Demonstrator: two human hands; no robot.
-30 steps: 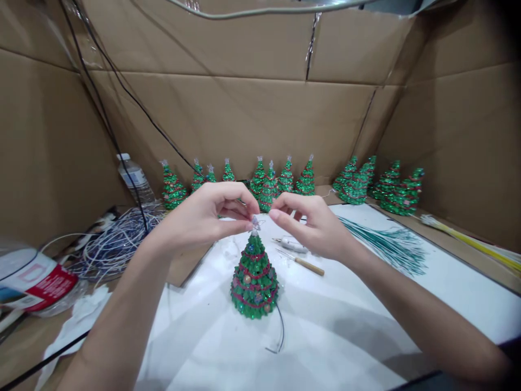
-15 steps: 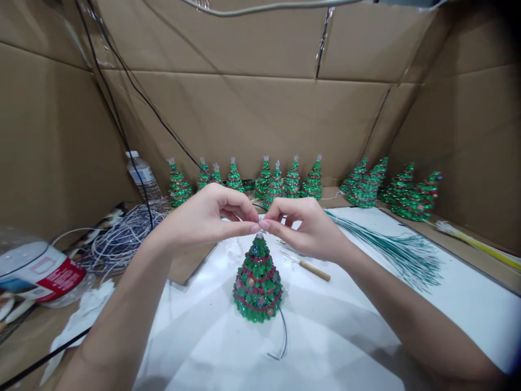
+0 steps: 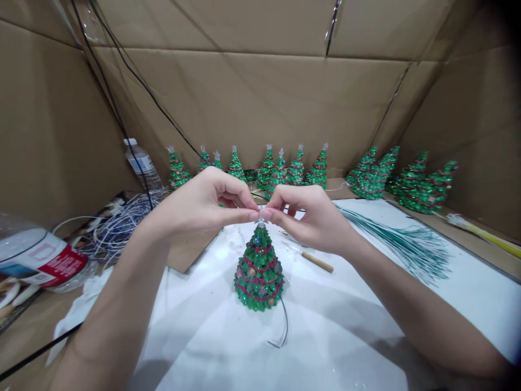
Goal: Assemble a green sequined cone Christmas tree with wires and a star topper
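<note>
A small green beaded Christmas tree [image 3: 259, 269] with red garlands stands upright on the white work surface [image 3: 350, 326]. A thin dark wire [image 3: 283, 331] trails from its base. My left hand [image 3: 203, 203] and my right hand [image 3: 307, 217] meet just above the treetop, and both pinch the small clear star topper [image 3: 261, 215] between thumb and fingertips. Most of the star is hidden by my fingers.
Several finished beaded trees [image 3: 280, 168] line the cardboard back wall, with more [image 3: 407, 176] at the right. A bundle of green wires [image 3: 407, 244], a wooden-handled tool [image 3: 315, 262], yellow strands [image 3: 484, 233], a water bottle [image 3: 140, 165], coiled white cord [image 3: 118, 228] and a plastic container [image 3: 36, 260] lie around.
My right hand has closed in on the treetop and now pinches the star together with my left hand. The view has tilted slightly, with the tree still standing in place.
</note>
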